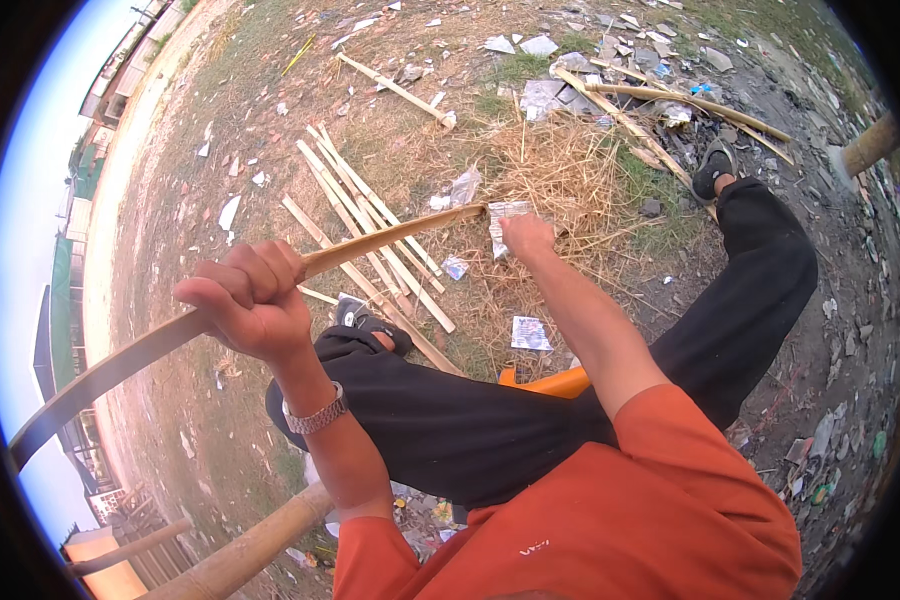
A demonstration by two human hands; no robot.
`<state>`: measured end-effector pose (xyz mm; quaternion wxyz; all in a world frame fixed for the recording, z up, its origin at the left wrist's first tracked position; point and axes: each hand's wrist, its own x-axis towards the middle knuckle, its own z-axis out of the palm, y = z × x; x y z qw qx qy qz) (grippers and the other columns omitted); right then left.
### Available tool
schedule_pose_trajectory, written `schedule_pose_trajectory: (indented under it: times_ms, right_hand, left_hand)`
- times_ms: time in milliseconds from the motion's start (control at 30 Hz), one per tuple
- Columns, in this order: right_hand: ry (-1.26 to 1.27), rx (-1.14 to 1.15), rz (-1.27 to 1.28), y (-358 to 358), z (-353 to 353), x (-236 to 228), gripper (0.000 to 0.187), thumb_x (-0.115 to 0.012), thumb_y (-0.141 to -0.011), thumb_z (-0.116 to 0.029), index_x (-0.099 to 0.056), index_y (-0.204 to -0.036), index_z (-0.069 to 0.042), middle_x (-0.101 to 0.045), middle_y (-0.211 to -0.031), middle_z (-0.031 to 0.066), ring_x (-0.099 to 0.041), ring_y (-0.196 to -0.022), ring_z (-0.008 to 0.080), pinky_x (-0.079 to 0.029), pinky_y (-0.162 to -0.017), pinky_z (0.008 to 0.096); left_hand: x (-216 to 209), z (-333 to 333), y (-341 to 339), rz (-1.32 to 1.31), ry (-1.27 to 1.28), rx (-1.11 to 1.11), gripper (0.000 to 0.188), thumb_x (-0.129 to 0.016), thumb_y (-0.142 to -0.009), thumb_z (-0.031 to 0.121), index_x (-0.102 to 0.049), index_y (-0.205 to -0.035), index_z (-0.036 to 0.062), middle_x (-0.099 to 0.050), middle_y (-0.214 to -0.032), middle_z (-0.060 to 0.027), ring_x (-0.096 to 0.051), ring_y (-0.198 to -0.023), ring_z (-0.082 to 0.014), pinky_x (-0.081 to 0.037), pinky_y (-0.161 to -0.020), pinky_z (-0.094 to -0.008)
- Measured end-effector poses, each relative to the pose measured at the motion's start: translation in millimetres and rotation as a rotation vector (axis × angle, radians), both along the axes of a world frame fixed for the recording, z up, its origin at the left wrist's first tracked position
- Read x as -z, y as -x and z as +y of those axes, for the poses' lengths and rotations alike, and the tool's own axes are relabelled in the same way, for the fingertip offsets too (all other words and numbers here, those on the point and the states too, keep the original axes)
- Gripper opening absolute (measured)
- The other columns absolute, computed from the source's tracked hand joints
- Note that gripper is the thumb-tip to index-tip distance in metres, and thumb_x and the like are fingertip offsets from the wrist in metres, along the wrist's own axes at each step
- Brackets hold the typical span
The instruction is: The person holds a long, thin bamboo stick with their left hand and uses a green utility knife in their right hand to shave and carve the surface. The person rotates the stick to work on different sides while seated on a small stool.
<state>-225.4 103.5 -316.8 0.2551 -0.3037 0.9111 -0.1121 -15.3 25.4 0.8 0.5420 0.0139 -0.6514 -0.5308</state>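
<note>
A long split bamboo strip (pixel 395 232) slants from the lower left rim up to the middle of the view. Closed around its middle is my left hand (pixel 255 300), thumb outward, with a metal watch (pixel 315 410) on that wrist. My right hand (pixel 528 238) is closed near the strip's far end, its arm stretched forward. Beside its knuckles shows a pale printed wrapper (pixel 500 228); whether the hand grips it or it lies behind cannot be told. A small dark spot marks the strip's tip there, and what the right fingers hold is hidden.
Several cut bamboo strips (pixel 370 225) lie on the ground past my left foot. Straw-like shavings (pixel 560 180) are heaped beyond my right hand. Broken tiles (pixel 570 95) and longer bamboo pieces (pixel 690 97) lie far right. An orange seat edge (pixel 550 383) and a thick pole (pixel 260 540) are close to me.
</note>
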Motion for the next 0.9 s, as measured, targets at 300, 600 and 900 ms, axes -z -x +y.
schedule_pose_trajectory:
  times_ms: [300,600,900]
  right_hand:
    - [0.312,-0.012,-0.284,-2.5,20.6,-130.5,0.063,-0.028,-0.098,-0.046,-0.066,-0.086,0.003,-0.064,-0.077,0.0234,-0.063,-0.075,0.0362,-0.049,-0.071,0.0443]
    - [0.742,-0.134,-0.49,-123.7,53.0,-221.6,0.06,-0.032,-0.099,-0.04,-0.055,-0.069,0.006,-0.052,-0.06,0.026,-0.053,-0.059,0.0422,-0.041,-0.062,0.0492]
    - [0.801,-0.082,-0.429,-132.6,46.3,-195.1,0.059,-0.032,-0.1,-0.037,-0.056,-0.069,0.007,-0.052,-0.063,0.0295,-0.053,-0.065,0.0468,-0.04,-0.063,0.0507]
  left_hand:
    - [-1.0,-11.5,-1.1,-0.042,0.234,0.433,0.061,-0.041,-0.089,0.06,-0.025,-0.056,0.0114,-0.024,-0.043,0.0041,-0.025,-0.032,-0.008,-0.023,-0.031,-0.0245]
    - [-9.5,-13.6,-6.0,-0.07,0.224,0.543,0.062,-0.047,-0.088,0.058,-0.025,-0.053,0.0113,-0.025,-0.04,0.0049,-0.024,-0.03,-0.0076,-0.023,-0.03,-0.0236]
    - [-8.6,-10.9,-11.0,-0.078,0.218,0.547,0.063,-0.048,-0.088,0.057,-0.024,-0.052,0.0112,-0.025,-0.04,0.0044,-0.022,-0.03,-0.0082,-0.022,-0.03,-0.0241]
